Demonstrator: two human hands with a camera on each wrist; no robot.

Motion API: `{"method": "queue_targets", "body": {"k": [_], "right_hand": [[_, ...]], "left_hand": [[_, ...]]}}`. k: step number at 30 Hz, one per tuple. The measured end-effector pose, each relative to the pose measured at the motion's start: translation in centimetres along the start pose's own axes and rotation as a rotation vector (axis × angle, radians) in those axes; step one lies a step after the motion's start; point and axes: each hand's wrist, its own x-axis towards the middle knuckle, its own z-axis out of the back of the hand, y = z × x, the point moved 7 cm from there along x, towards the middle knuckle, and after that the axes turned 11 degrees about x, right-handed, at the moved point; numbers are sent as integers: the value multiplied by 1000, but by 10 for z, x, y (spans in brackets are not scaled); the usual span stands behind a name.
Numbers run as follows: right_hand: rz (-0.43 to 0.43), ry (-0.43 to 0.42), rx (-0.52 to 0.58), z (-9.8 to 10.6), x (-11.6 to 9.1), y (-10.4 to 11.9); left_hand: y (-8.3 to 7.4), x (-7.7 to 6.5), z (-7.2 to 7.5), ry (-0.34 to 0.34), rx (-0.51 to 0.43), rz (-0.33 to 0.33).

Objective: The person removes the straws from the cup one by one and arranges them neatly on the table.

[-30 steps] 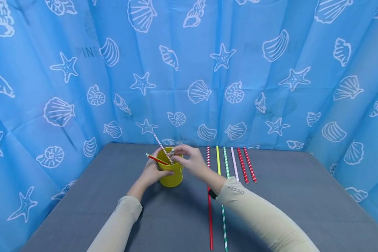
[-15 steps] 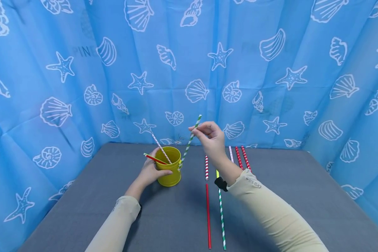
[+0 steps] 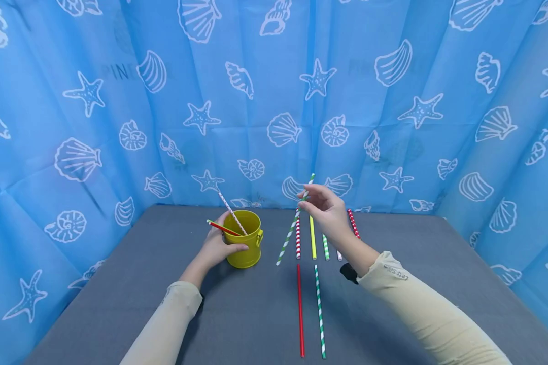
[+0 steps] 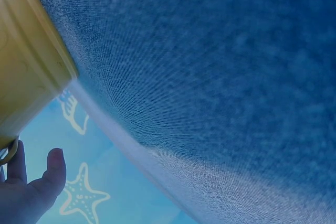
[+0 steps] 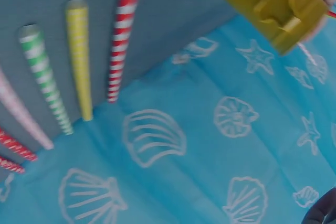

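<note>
Pinching a slim, green-and-white striped paper-like straw (image 3: 289,233) near its upper end, the right hand (image 3: 325,208) holds it aslant over the table (image 3: 251,314), between the bucket and the row of straws. Its bands wind diagonally along a straight shaft, the top leaning right and the lower end pointing down to the left (whether that end touches the grey surface, I cannot tell). The left hand (image 3: 216,249) grips the round, glossy yellow bucket (image 3: 245,257) from the side, thumb across the front. The bucket stands upright, a small looped handle fitting on its wall; inside lean a white straw with dark speckles (image 3: 230,210) and a plain red straw (image 3: 225,229). Near the right hand lie a red-and-white striped straw (image 3: 298,241) and a yellow straw (image 3: 312,238); closer to the person, a solid red straw (image 3: 300,309) lies on the table.
</note>
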Motion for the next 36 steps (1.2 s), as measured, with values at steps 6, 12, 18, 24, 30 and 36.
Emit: {"method": "queue_targets", "body": {"k": [6,12,18,24,30,36], "right_hand": [[-35,94,-139,17,-16,-5],[-101,155,-241,33,-30,-9],[-178,189,-284,47,-39,-16],[-251,221,-325,58,-46,-24],[-338,275,-294,65,-58,-38],[-431,343,-248,69,-71,-51]], "left_hand": [[-1,0,0,8,-10,-6],[0,1,1,9,-10,-13],[0,1,1,17,-5,-12],[-1,0,1,21,-14,-6],[0,0,1,22,-17,3],[-1,0,1,22,-16,2]]}}
